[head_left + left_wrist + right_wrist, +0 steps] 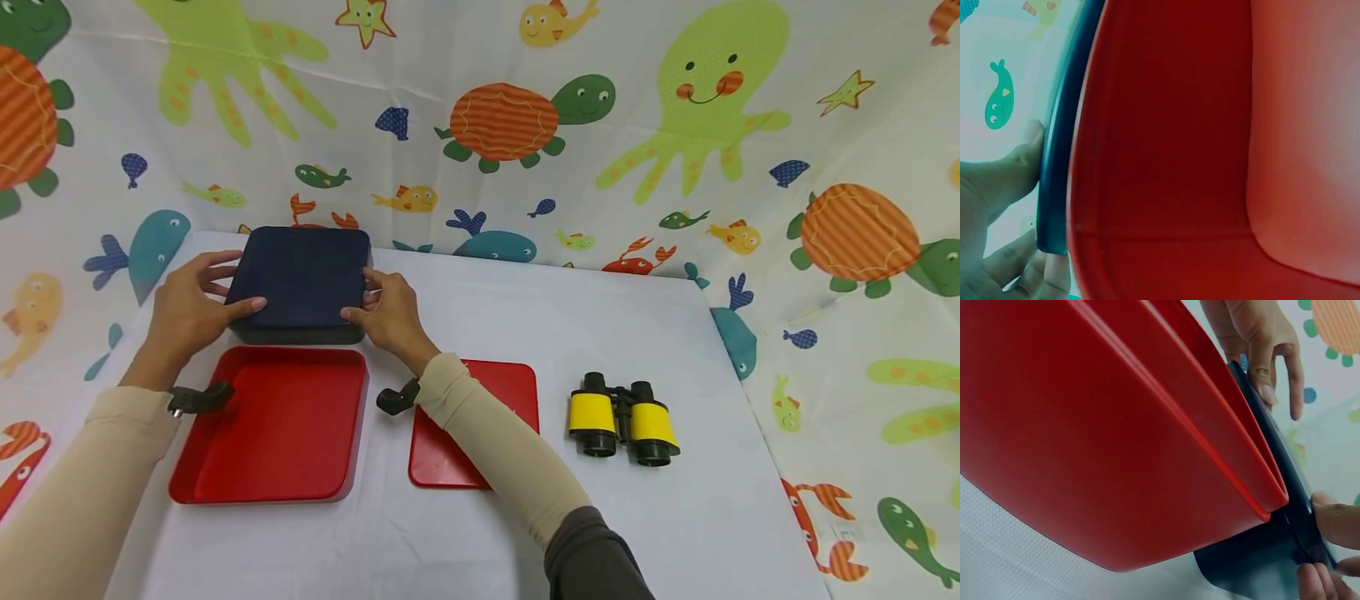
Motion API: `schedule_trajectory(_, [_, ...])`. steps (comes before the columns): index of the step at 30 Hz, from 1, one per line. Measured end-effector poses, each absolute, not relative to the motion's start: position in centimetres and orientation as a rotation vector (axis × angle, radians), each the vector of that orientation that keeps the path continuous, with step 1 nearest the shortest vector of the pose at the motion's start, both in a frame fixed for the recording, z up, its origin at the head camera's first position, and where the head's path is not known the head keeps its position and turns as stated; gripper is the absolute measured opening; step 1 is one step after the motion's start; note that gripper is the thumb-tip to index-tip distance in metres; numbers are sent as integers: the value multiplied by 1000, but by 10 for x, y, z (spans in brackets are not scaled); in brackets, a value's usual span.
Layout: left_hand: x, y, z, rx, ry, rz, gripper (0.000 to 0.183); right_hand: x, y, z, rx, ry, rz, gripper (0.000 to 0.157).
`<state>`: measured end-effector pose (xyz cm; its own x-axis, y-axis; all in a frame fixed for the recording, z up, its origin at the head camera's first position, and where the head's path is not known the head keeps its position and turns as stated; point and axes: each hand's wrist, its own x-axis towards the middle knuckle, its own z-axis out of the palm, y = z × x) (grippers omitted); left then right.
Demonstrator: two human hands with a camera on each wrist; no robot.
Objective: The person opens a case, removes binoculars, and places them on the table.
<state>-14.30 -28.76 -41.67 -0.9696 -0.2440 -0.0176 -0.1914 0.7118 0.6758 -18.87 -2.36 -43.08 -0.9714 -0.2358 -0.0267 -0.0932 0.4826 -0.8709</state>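
Note:
A dark navy box (300,321) with a flat lid (300,275) on top stands at the back left of the table. My left hand (187,304) grips the lid's left side, thumb on top and fingers along the edge. On the opposite side, my right hand (393,312) pinches the lid's right edge between thumb and fingers. The lid's rim (1054,169) shows between thumb and fingers in the left wrist view. Under the lid, the box wall (1247,569) appears in the right wrist view. Whatever the box holds is hidden.
Directly in front of the navy box is an open red box (270,433). A flat red lid (517,383) lies right of it, partly covered by my right forearm. Yellow and black binoculars (652,422) rest farther right. A sea-animal curtain (300,83) hangs behind the white table (675,533).

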Motion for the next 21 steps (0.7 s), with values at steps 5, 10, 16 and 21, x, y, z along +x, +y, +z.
schedule_trajectory(5, [-144, -288, -416, 352, -2842, -1118, 89, -190, -22, -430, -323, 2573, -1513, 77])
schedule_trajectory(10, [-147, -288, -414, 347, -2873, -1118, 97, -193, -21, -427, -304, 2570, -1501, 81])
schedule_trajectory(16, [-143, -282, -405, 366, -2887, -1069, 102, -191, -20, -423, -291, 2543, -1517, 81])
schedule_trajectory(21, [-137, -274, -393, 331, -2849, -1060, 101, -184, -9, -414, -327, 2549, -1573, 78])
